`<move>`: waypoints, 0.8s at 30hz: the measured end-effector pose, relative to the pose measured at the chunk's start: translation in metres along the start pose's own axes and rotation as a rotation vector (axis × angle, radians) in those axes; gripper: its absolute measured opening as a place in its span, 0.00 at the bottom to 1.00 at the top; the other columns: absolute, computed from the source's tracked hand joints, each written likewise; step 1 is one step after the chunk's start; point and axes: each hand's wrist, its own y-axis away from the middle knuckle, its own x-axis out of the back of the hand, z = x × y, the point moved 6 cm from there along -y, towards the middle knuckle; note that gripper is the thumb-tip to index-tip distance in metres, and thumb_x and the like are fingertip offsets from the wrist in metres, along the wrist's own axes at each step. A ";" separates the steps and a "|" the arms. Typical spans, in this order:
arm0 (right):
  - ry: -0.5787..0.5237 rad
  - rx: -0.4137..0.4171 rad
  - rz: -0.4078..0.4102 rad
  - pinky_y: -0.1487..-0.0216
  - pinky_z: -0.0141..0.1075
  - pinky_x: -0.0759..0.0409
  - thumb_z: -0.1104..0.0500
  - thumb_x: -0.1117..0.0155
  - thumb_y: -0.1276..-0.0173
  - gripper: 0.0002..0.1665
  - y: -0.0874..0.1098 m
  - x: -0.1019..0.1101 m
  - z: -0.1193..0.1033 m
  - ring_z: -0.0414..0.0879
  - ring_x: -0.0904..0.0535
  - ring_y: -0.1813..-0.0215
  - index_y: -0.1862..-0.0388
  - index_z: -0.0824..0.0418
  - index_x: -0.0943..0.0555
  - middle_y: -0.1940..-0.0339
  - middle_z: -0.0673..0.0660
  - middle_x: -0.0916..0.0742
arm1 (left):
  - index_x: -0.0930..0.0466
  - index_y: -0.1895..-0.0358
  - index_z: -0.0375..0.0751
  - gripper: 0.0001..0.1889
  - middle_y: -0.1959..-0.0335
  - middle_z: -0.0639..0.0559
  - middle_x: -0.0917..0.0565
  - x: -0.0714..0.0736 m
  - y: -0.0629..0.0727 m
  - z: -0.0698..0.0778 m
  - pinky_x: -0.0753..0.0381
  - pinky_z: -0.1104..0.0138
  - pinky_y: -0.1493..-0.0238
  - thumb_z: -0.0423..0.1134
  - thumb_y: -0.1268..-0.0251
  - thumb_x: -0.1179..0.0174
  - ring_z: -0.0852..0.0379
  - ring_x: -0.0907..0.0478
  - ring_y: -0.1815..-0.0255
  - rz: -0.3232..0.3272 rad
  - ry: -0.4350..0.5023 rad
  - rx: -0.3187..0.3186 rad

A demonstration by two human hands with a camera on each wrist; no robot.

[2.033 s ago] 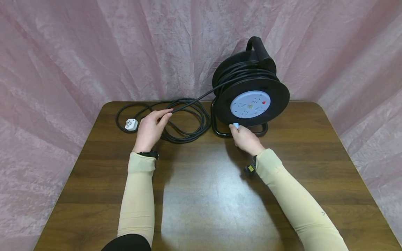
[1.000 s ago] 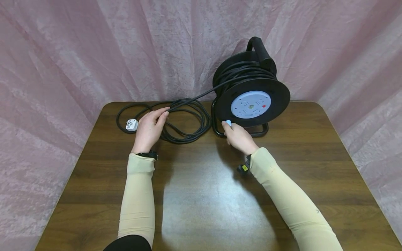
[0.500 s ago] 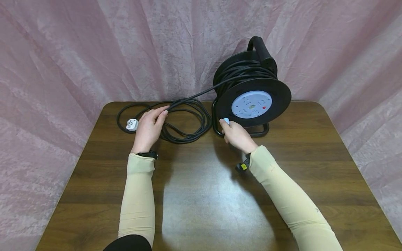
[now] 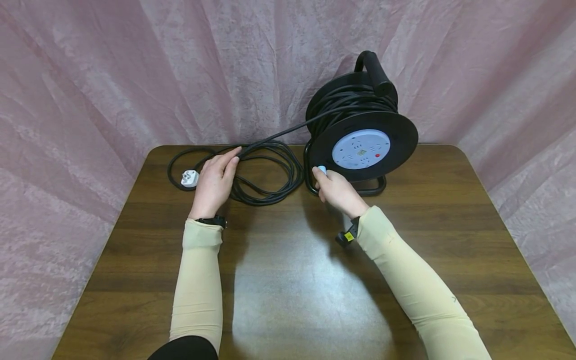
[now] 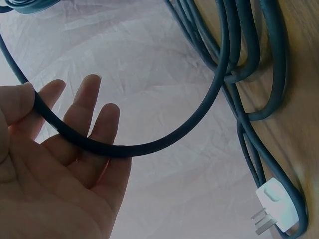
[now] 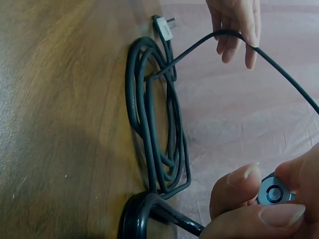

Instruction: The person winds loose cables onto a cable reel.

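On the wooden table (image 4: 288, 285), toward the far edge, right of centre: black cable reel (image 4: 360, 122), standing on its tube frame (image 4: 373, 191). Right hand (image 4: 338, 191) grips the pale-blue crank knob (image 6: 274, 193), fingers curled round; knob's join to the reel hidden, probably behind the fingers. Left hand (image 4: 213, 177), fingers loosely bent, holds black cable (image 5: 124, 151) under the thumb. White plug (image 4: 189, 178) lies left of slack coils (image 4: 266, 202).

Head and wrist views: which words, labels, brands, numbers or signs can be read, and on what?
None can be read.
Label on the socket panel: too small to read.
Yellow tag on the right wrist device: too small.
Mark on the right sleeve: indistinct.
White plug: no lettering discernible.
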 end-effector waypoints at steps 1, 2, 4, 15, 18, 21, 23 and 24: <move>-0.007 -0.003 -0.002 0.63 0.44 0.33 0.30 0.63 0.20 0.40 0.000 0.000 0.000 0.52 0.30 0.72 0.56 0.64 0.24 0.79 0.56 0.20 | 0.27 0.26 0.57 0.23 0.34 0.45 0.21 0.000 0.000 0.000 0.38 0.50 0.28 0.53 0.16 0.55 0.40 0.32 0.29 -0.002 0.002 0.001; -0.015 -0.007 -0.004 0.63 0.44 0.33 0.30 0.63 0.20 0.40 -0.001 0.000 0.000 0.52 0.30 0.71 0.56 0.64 0.24 0.79 0.56 0.20 | 0.27 0.26 0.56 0.23 0.34 0.45 0.21 0.000 0.000 -0.001 0.38 0.50 0.28 0.53 0.16 0.55 0.40 0.33 0.29 -0.003 0.005 0.002; -0.023 -0.010 -0.011 0.62 0.43 0.32 0.29 0.63 0.20 0.40 -0.001 0.000 -0.001 0.52 0.30 0.71 0.55 0.65 0.24 0.79 0.56 0.20 | 0.27 0.26 0.57 0.23 0.33 0.46 0.21 0.001 0.000 -0.001 0.37 0.50 0.28 0.54 0.16 0.55 0.40 0.33 0.28 -0.001 0.012 0.008; -0.076 0.072 -0.002 0.61 0.42 0.31 0.32 0.62 0.18 0.36 0.001 0.004 -0.017 0.50 0.28 0.72 0.62 0.63 0.25 0.82 0.55 0.22 | 0.27 0.26 0.56 0.25 0.34 0.46 0.21 0.001 -0.002 0.001 0.37 0.50 0.29 0.57 0.17 0.56 0.42 0.32 0.30 -0.001 0.042 -0.012; -0.090 0.073 -0.004 0.62 0.41 0.31 0.32 0.61 0.18 0.36 0.001 0.005 -0.019 0.50 0.28 0.73 0.63 0.63 0.26 0.82 0.54 0.23 | 0.27 0.26 0.54 0.25 0.35 0.45 0.21 0.000 -0.002 0.003 0.38 0.51 0.29 0.56 0.16 0.56 0.42 0.32 0.30 -0.002 0.038 -0.020; -0.092 0.078 -0.004 0.62 0.41 0.31 0.32 0.61 0.18 0.36 0.001 0.005 -0.020 0.49 0.28 0.73 0.63 0.63 0.26 0.82 0.54 0.23 | 0.27 0.26 0.56 0.25 0.36 0.46 0.20 0.000 -0.002 0.002 0.37 0.51 0.28 0.57 0.17 0.56 0.42 0.32 0.30 0.004 0.039 -0.016; -0.090 0.085 0.000 0.62 0.41 0.31 0.33 0.61 0.18 0.36 0.001 0.005 -0.022 0.49 0.28 0.74 0.64 0.63 0.25 0.83 0.54 0.23 | 0.27 0.26 0.56 0.25 0.36 0.46 0.20 0.000 -0.001 0.002 0.37 0.51 0.29 0.57 0.17 0.56 0.42 0.31 0.31 0.004 0.041 -0.017; -0.091 0.087 0.000 0.62 0.41 0.31 0.33 0.61 0.18 0.36 0.001 0.005 -0.023 0.49 0.28 0.74 0.64 0.63 0.25 0.83 0.54 0.23 | 0.27 0.26 0.57 0.25 0.36 0.46 0.20 0.000 -0.001 0.001 0.37 0.51 0.28 0.57 0.17 0.56 0.42 0.31 0.31 0.003 0.042 -0.017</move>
